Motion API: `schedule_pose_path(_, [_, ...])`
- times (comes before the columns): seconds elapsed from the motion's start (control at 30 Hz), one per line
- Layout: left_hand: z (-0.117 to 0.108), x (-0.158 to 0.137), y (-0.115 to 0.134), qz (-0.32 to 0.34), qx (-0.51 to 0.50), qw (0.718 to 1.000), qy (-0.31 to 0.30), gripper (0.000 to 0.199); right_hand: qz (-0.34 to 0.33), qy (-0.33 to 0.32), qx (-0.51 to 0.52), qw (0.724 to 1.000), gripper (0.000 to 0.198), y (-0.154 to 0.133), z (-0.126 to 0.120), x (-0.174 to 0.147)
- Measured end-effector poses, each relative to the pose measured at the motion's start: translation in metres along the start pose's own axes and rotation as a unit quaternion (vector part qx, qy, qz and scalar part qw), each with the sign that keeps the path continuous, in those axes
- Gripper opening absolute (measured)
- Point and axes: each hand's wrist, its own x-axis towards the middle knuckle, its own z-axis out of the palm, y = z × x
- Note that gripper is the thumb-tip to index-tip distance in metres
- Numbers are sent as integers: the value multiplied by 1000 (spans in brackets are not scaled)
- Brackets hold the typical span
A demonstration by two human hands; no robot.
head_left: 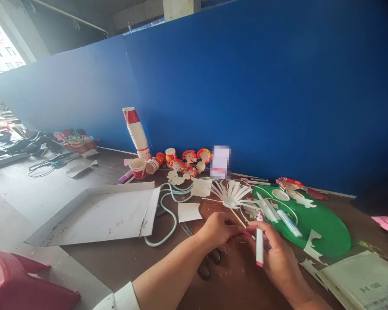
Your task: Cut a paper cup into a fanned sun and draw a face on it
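My right hand (276, 252) is closed round a white marker (259, 247) with a pink end, held nearly upright with its pink-marked end up. My left hand (218, 232) is closed beside it, fingertips pinched near a small pink piece (246, 233); its grip is partly hidden. A thin wooden stick (238, 218) runs between the fingertips of both hands towards a white paper cup cut into spread strips (231, 199). Scissors (210, 263) lie partly hidden under my left forearm.
A shallow white box lid (93, 215) lies left, by a pale cable (168, 239). Behind stand stacked paper cups (137, 135) and several paper figures (190, 158) before a blue partition (245, 86). Right are a green sheet (330, 228), a glue stick (289, 224) and a booklet (365, 275).
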Motion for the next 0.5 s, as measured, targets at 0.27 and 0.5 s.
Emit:
schedule_pose_path(0.27, [-2,-12,-7,-44,12,999,-9,18,15,117,-58,991,34,-3,-14,10])
schedule_pose_path(0.5, [5,-10,-7,-39,-58,998,12,22,-39,153,-43,986,31,4,-32,14])
